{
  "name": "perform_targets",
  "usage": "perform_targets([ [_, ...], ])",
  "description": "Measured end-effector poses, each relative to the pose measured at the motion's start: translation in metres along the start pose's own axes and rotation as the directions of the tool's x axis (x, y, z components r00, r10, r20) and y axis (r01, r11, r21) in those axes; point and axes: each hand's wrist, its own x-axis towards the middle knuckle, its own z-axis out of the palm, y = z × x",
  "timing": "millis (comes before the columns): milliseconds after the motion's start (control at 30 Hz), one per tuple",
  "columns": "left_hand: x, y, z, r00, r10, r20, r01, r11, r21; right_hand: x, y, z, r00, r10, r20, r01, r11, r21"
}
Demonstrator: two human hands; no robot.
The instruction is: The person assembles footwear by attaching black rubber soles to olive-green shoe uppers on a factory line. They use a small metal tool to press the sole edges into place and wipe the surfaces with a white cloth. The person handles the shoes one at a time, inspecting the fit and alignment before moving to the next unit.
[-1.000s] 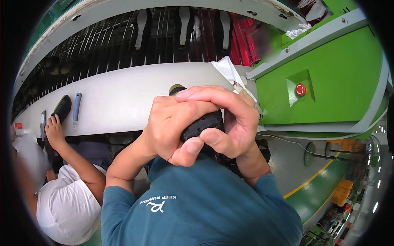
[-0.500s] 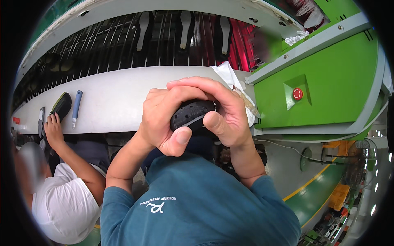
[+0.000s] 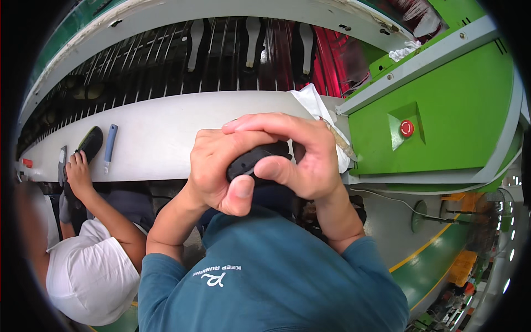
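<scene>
Between my two hands is a black shoe with small dark holes in its upper (image 3: 246, 160), mostly covered by my fingers and palms. My left hand (image 3: 213, 166) wraps round its left side, thumb pressed toward the near edge. From the right, my right hand (image 3: 312, 157) cups over it; its fingers lie across the back of the left hand and its thumb rests on the shoe. The shoe is held in front of my chest, at the near edge of a white worktop (image 3: 166, 133). Both hands are closed on it.
Behind the worktop, a roller conveyor (image 3: 221, 66) carries several dark shoe pieces (image 3: 253, 44). A green machine panel (image 3: 453, 122) with a red button (image 3: 406, 128) stands right. White cloth (image 3: 318, 108) lies beside it. Left, a co-worker's hand (image 3: 79, 171) touches a black shoe (image 3: 91, 143) near a blue-handled knife (image 3: 110, 145).
My right thumb has moved left across the shoe, closer to the left thumb, so less of the shoe shows. The whole view has shifted slightly.
</scene>
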Motion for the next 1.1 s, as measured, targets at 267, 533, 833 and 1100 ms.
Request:
perform_targets([
  [267,-0.024,-0.008,-0.030,0.961,-0.253,-0.114,0.240,0.964,-0.116,-0.003,0.038,0.003,0.999,0.045,0.016,-0.045,0.999,0.030],
  [533,-0.075,-0.017,-0.057,0.780,-0.455,-0.428,0.358,0.887,-0.290,-0.050,0.056,0.020,0.992,0.112,-0.050,-0.123,0.899,-0.419],
  [833,-0.144,-0.047,-0.053,0.397,-0.627,-0.670,0.439,0.771,-0.461,-0.049,0.061,-0.007,0.871,0.490,0.027,-0.438,0.801,-0.408],
  [1100,-0.192,-0.013,0.008,0.206,-0.606,-0.768,0.551,0.721,-0.420,-0.060,0.067,0.013,0.652,0.715,-0.252,-0.408,0.611,0.679],
])
